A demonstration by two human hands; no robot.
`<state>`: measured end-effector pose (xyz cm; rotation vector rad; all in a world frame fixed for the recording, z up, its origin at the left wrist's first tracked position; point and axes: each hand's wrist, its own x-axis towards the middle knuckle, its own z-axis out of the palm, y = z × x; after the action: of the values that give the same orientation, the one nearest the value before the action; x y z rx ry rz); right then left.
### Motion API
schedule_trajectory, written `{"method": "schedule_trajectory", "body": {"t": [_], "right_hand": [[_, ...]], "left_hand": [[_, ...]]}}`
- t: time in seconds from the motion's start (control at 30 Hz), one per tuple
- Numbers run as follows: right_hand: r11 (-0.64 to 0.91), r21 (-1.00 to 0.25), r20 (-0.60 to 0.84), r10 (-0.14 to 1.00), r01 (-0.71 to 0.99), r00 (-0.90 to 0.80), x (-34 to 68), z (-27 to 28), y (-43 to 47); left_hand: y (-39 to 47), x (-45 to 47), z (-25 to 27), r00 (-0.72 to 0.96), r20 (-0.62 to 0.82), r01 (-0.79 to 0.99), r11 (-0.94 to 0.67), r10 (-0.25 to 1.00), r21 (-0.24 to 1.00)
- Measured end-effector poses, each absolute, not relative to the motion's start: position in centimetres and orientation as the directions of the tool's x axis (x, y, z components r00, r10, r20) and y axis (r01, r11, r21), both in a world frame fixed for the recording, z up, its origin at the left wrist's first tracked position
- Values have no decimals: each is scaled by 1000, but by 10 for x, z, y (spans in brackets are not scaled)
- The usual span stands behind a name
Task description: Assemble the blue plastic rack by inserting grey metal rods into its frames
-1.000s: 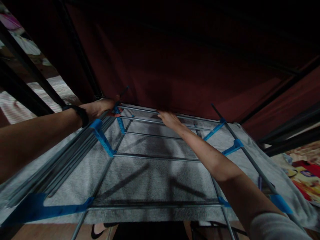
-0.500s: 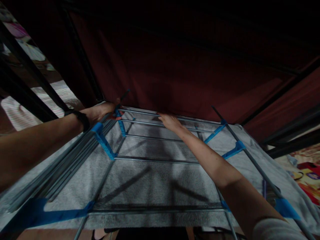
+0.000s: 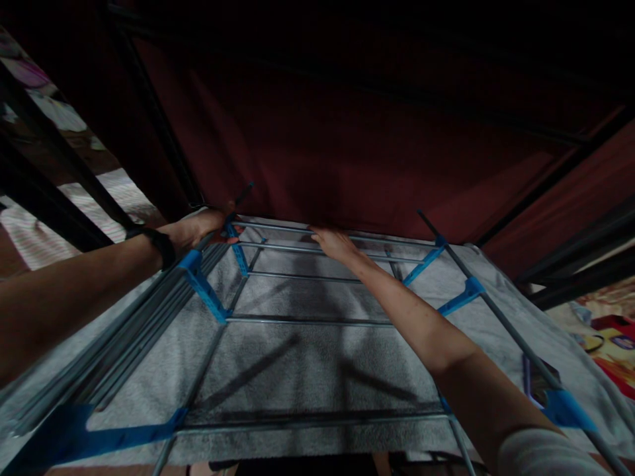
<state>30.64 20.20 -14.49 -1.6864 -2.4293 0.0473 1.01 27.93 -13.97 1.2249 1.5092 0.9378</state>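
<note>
A frame of grey metal tubes and blue plastic connectors lies across a grey cloth (image 3: 307,363). At its far left corner, my left hand (image 3: 211,225) is closed around a blue connector (image 3: 238,250), fingertips showing on its inner side. My right hand (image 3: 333,243) reaches over the frame and grips the far metal tube (image 3: 278,227) near its middle; its fingers are partly hidden behind the hand. On the right side sit more blue connectors, one at the far corner (image 3: 421,261) and another nearer (image 3: 461,297). A long crossbar (image 3: 307,421) spans the near end.
Several loose tubes (image 3: 143,324) lie in a bundle along the left. A dark red curtain (image 3: 347,158) hangs close behind the frame, between black posts (image 3: 64,142). A phone-like object (image 3: 533,383) lies at the right, and a colourful bag (image 3: 618,350) beyond it.
Both hands keep their places on the frame. The view has shifted slightly, so the frame's near end sits a little lower and more of the phone-like object shows.
</note>
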Motion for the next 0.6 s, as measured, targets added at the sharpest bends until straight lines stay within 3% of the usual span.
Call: {"method": "schedule_trajectory", "body": {"t": [0.13,0.3,0.6], "right_hand": [[343,-68,127,934,937,-333,304,-146,201],[285,28,150,947,958,-286,296,-145,200],[289,27,167,943,957,-289,293,-145,205]], "left_hand": [[301,1,-157,-24,-271,203,270,962,941],[307,-3,-161,-16,-259,230,256,966,939],[287,11,-145,-16,-223,287,218,975,933]]}}
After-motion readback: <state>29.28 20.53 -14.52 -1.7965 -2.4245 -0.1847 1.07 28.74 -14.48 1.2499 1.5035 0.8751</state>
